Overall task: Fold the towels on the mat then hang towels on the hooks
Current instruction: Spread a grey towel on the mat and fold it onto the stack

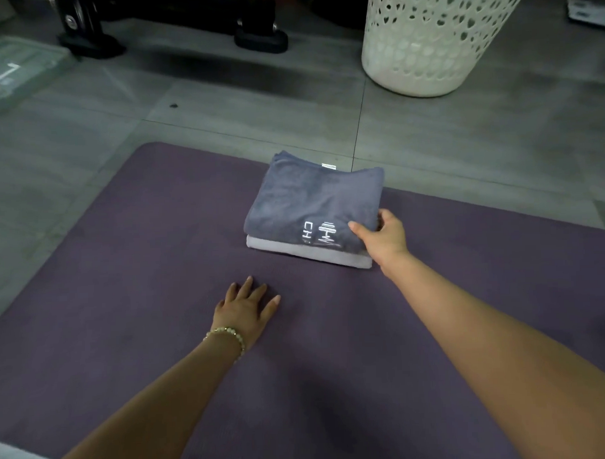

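Observation:
A folded dark grey-blue towel [303,198] with white embroidered lettering lies on top of a folded light grey towel [284,247], stacked near the far edge of the purple mat [124,263]. My right hand [383,235] grips the near right corner of the dark towel, thumb on top and fingers round its edge. My left hand [247,308], with a bead bracelet at the wrist, rests flat on the mat in front of the stack, fingers spread and apart from the towels. No hooks are in view.
A white perforated laundry basket [428,49] stands on the grey tiled floor beyond the mat, to the right. Black equipment feet [260,38] sit at the back. A clear plastic lid [11,71] lies at far left.

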Demonstrator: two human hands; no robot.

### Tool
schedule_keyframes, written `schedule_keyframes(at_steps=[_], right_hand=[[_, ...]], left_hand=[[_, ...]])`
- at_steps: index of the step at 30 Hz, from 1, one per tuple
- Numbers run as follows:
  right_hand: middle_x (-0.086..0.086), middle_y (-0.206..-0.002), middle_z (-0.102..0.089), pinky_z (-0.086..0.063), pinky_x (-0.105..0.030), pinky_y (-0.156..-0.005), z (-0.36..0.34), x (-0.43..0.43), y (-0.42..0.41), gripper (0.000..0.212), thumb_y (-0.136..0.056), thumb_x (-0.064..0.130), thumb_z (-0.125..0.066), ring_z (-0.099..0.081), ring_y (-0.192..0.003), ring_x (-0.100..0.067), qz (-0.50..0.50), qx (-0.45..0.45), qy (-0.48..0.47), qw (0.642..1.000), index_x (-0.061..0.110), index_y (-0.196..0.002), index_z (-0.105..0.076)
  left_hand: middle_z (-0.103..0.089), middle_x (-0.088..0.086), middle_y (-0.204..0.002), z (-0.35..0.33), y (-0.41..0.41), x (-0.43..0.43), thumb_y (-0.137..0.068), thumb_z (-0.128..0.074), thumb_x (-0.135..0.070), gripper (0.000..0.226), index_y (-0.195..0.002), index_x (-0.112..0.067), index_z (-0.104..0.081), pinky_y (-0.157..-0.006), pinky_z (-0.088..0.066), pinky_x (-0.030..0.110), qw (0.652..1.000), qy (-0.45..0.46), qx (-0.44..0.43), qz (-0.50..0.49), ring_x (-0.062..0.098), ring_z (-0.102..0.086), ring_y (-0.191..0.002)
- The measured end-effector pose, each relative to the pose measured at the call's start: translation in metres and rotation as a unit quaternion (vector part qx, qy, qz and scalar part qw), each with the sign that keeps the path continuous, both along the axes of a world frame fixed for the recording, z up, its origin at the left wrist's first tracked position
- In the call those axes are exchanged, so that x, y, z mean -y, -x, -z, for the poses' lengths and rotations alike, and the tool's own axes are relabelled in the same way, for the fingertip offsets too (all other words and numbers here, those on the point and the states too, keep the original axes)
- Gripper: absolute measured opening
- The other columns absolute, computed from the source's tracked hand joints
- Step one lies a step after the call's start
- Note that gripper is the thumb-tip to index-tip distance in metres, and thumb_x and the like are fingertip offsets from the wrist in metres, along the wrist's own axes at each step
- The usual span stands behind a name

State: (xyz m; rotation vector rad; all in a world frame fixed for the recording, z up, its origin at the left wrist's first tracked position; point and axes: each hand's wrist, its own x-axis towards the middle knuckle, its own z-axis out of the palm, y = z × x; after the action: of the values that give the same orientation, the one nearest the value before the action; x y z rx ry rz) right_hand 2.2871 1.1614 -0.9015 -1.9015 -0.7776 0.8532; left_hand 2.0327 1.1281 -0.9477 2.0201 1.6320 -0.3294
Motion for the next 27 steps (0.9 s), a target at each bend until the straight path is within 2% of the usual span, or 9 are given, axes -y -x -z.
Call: schedule_keyframes(at_steps=[4, 7, 9, 11, 15, 19, 22, 25, 27], right_hand=[[-0.006, -0.098, -0.061, -0.045, -0.026, -0.076, 0.014, 0.018, -0.015, 0.047, -0.081, 0.011, -0.074, -0.058, -0.088, -0.017, -0.001, 0.000, 0.038, 0.999, 0.003, -0.123, -0.055], [-0.006, -0.105, -0.061, -0.045, -0.026, -0.084, 0.022, 0.040, -0.031, 0.054, -0.083, 0.023, -0.073, -0.059, -0.095, -0.016, -0.034, 0.022, 0.071, 0.997, 0.007, -0.130, -0.051], [-0.006, -0.122, -0.059, -0.044, -0.027, -0.091, 0.018, 0.059, -0.048, 0.055, -0.086, 0.029, -0.069, -0.058, -0.102, -0.017, -0.086, 0.069, 0.088, 0.990, 0.011, -0.134, -0.048], [-0.005, -0.135, -0.050, -0.041, -0.027, -0.094, 0.013, 0.088, -0.072, 0.053, -0.090, 0.033, -0.062, -0.056, -0.110, -0.019, -0.138, 0.141, 0.104, 0.975, 0.014, -0.137, -0.045], [0.001, -0.151, -0.032, -0.032, -0.032, -0.111, 0.005, 0.176, -0.138, 0.056, -0.092, 0.035, -0.057, -0.038, -0.136, -0.017, -0.213, 0.273, 0.147, 0.926, 0.018, -0.143, -0.039], [0.002, -0.156, -0.026, -0.029, -0.033, -0.113, 0.008, 0.270, -0.199, 0.059, -0.090, 0.033, -0.061, -0.034, -0.139, -0.018, -0.152, 0.313, 0.210, 0.914, 0.018, -0.143, -0.040], [-0.002, -0.155, -0.029, -0.031, -0.039, -0.113, 0.011, 0.320, -0.233, 0.063, -0.085, 0.032, -0.068, -0.037, -0.138, -0.024, -0.126, 0.349, 0.208, 0.905, 0.015, -0.141, -0.043], [-0.004, -0.153, -0.033, -0.034, -0.045, -0.111, 0.007, 0.350, -0.269, 0.064, -0.082, 0.032, -0.072, -0.039, -0.136, -0.027, -0.091, 0.382, 0.188, 0.900, 0.014, -0.138, -0.047], [-0.004, -0.153, -0.032, -0.032, -0.046, -0.112, 0.000, 0.363, -0.291, 0.065, -0.081, 0.033, -0.072, -0.035, -0.138, -0.026, -0.041, 0.379, 0.185, 0.906, 0.014, -0.138, -0.047]], left_hand=[[-0.011, -0.002, -0.159, -0.003, -0.012, 0.003, -0.096, -0.024, -0.057, 0.061, -0.148, -0.025, -0.025, -0.117, -0.015, 0.041, 1.000, -0.014, -0.005, 0.011, 0.023, -0.010, -0.146], [-0.014, -0.002, -0.158, -0.005, -0.032, 0.010, -0.096, -0.027, -0.056, 0.061, -0.148, -0.024, -0.026, -0.117, -0.015, 0.038, 0.998, -0.025, 0.001, 0.050, 0.022, -0.014, -0.145], [-0.018, -0.004, -0.157, -0.008, -0.047, 0.014, -0.095, -0.026, -0.060, 0.064, -0.147, -0.024, -0.026, -0.116, -0.017, 0.036, 0.996, -0.031, 0.014, 0.080, 0.020, -0.018, -0.143], [-0.024, -0.005, -0.155, -0.012, -0.066, 0.019, -0.087, -0.019, -0.069, 0.076, -0.147, -0.024, -0.028, -0.115, -0.018, 0.034, 0.993, -0.034, 0.032, 0.106, 0.018, -0.023, -0.141], [-0.029, -0.005, -0.153, -0.018, -0.120, 0.037, -0.089, -0.024, -0.066, 0.073, -0.147, -0.022, -0.027, -0.116, -0.017, 0.032, 0.985, -0.040, 0.054, 0.160, 0.017, -0.025, -0.140], [-0.028, -0.004, -0.153, -0.027, -0.187, 0.067, -0.070, -0.006, -0.075, 0.096, -0.147, -0.023, -0.027, -0.116, -0.013, 0.031, 0.970, -0.031, 0.091, 0.222, 0.015, -0.022, -0.141], [-0.027, -0.005, -0.154, -0.034, -0.238, 0.089, -0.059, 0.002, -0.075, 0.106, -0.147, -0.023, -0.027, -0.115, -0.012, 0.030, 0.957, -0.041, 0.107, 0.267, 0.014, -0.020, -0.142], [-0.027, -0.004, -0.154, -0.036, -0.286, 0.110, -0.060, 0.002, -0.076, 0.107, -0.147, -0.022, -0.027, -0.116, -0.012, 0.030, 0.947, -0.028, 0.126, 0.294, 0.014, -0.020, -0.142], [-0.027, -0.004, -0.154, -0.034, -0.316, 0.126, -0.067, -0.003, -0.076, 0.100, -0.148, -0.022, -0.027, -0.116, -0.013, 0.031, 0.941, -0.011, 0.133, 0.312, 0.014, -0.020, -0.142]])
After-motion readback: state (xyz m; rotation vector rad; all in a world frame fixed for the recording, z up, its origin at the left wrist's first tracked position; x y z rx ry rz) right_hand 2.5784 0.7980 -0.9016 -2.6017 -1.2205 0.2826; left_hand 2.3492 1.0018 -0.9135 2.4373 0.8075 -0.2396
